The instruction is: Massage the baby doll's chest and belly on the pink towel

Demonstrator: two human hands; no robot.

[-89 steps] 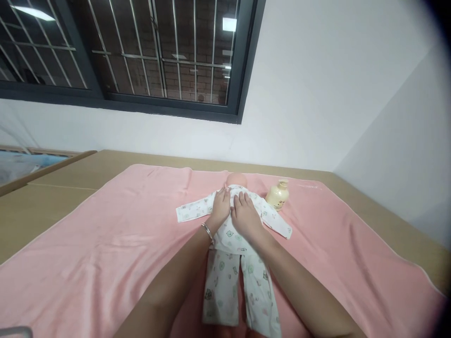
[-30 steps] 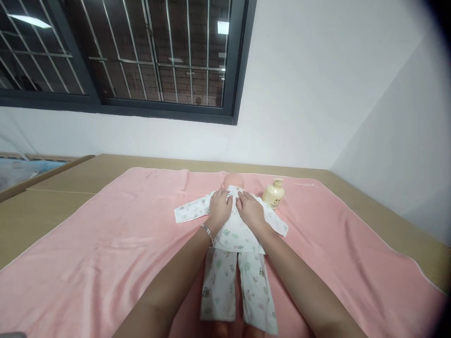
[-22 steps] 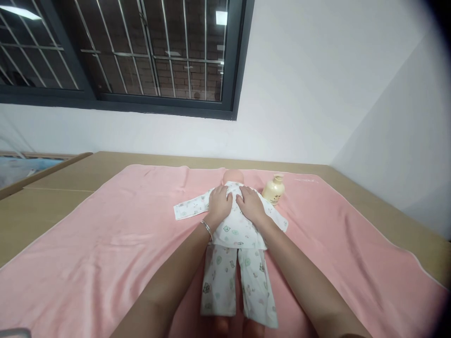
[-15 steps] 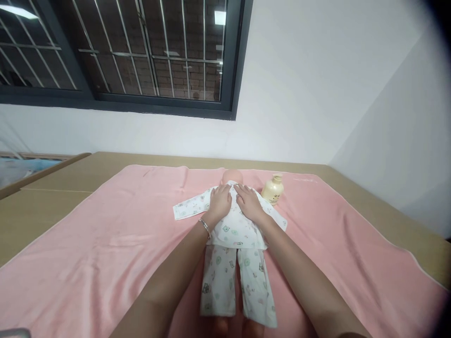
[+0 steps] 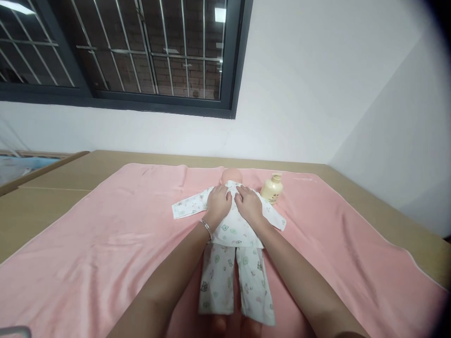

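A baby doll (image 5: 231,176) lies on a pink blanket (image 5: 116,244), its head at the far end. It wears a white printed top (image 5: 237,232) with the sleeves spread sideways and matching trousers (image 5: 216,281). My left hand (image 5: 218,205) rests flat on the left side of the doll's upper back or chest; which side faces up I cannot tell. Beside it, my right hand (image 5: 248,204) lies on the right side of the top. Both hands have their fingers stretched out and hold nothing. A bracelet (image 5: 206,229) circles my left wrist.
A pale yellow pump bottle (image 5: 272,189) stands on the blanket, close to the doll's right-hand sleeve. The wooden table top (image 5: 56,188) shows around the blanket. Behind are a white wall (image 5: 292,94) and a barred window (image 5: 158,101).
Both hands stay on the doll's top, with the fingers drawn back and bent slightly more. The view has shifted a little; the doll and bottle otherwise look the same.
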